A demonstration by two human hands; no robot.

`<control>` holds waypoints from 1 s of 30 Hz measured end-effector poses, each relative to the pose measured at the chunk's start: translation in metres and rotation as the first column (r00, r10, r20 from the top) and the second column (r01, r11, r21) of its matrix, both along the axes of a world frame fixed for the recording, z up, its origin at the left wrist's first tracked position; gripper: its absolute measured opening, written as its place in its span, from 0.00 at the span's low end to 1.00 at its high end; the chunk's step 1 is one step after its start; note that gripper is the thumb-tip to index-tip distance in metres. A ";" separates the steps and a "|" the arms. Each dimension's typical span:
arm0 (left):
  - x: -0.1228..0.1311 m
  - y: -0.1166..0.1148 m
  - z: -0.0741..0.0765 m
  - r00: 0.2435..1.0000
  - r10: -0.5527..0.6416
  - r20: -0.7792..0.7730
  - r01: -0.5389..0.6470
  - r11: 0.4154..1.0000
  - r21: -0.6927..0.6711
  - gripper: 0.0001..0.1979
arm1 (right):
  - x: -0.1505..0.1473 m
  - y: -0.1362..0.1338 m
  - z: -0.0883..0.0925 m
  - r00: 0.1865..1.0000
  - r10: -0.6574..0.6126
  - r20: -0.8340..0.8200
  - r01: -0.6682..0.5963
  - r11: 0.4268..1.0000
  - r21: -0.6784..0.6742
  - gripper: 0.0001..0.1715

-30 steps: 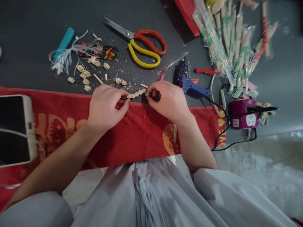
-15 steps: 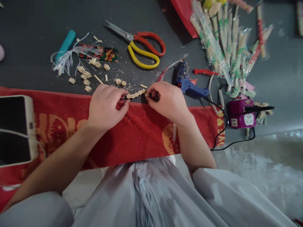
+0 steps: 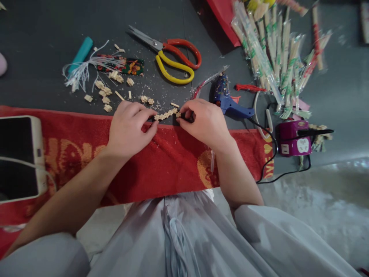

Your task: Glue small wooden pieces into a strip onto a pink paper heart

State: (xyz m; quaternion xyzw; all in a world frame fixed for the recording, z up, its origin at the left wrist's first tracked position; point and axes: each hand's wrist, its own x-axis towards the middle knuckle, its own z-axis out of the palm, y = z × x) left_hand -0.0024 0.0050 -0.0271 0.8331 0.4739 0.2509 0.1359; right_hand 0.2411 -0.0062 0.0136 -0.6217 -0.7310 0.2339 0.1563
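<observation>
Strip of small pale wooden bits joined in a row point(image 3: 166, 114) | at the far edge of the red towel point(image 3: 161, 165), spanning both hands | left hand point(image 3: 128, 129): thumb and forefinger pinched on its left end | right hand point(image 3: 203, 123): fingertips closed on its right end | step, as judged: strip held steady end to end | further handling calls for a light, even pinch | blue glue gun point(image 3: 230, 105) just beside the right hand

- Red towel point(image 3: 173, 161) on the desk, right end, at 4 o'clock from the right hand point(image 3: 206, 123): gold letters set sideways, of which only "VE" can be read.
- Chopstick wrappers point(image 3: 268, 57), at 1 o'clock: green print, too small to read.
</observation>
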 end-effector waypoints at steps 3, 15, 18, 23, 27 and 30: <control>0.000 0.000 0.001 1.000 0.001 0.002 -0.001 1.000 -0.007 0.08 | -0.001 0.000 0.000 1.000 0.001 0.011 -0.001 1.000 -0.007 0.07; 0.000 0.001 0.002 1.000 0.001 0.010 -0.001 1.000 -0.026 0.10 | 0.001 -0.007 0.006 0.994 0.100 0.033 -0.102 0.991 0.089 0.18; 0.000 0.001 0.002 1.000 -0.006 -0.005 0.006 1.000 -0.009 0.10 | -0.004 -0.012 0.009 0.972 0.226 0.065 -0.229 0.973 0.042 0.26; 0.000 0.001 0.000 1.000 0.001 -0.024 -0.001 1.000 0.008 0.09 | -0.013 -0.016 0.011 0.942 0.290 0.170 -0.286 0.957 -0.047 0.34; 0.000 0.001 -0.001 1.000 0.004 -0.020 -0.004 1.000 0.015 0.09 | -0.016 -0.015 0.011 0.932 0.306 0.196 -0.296 0.952 -0.079 0.36; 0.000 0.001 -0.002 1.000 0.005 -0.013 -0.005 1.000 0.008 0.09 | -0.016 -0.015 0.012 0.926 0.312 0.211 -0.299 0.950 -0.092 0.38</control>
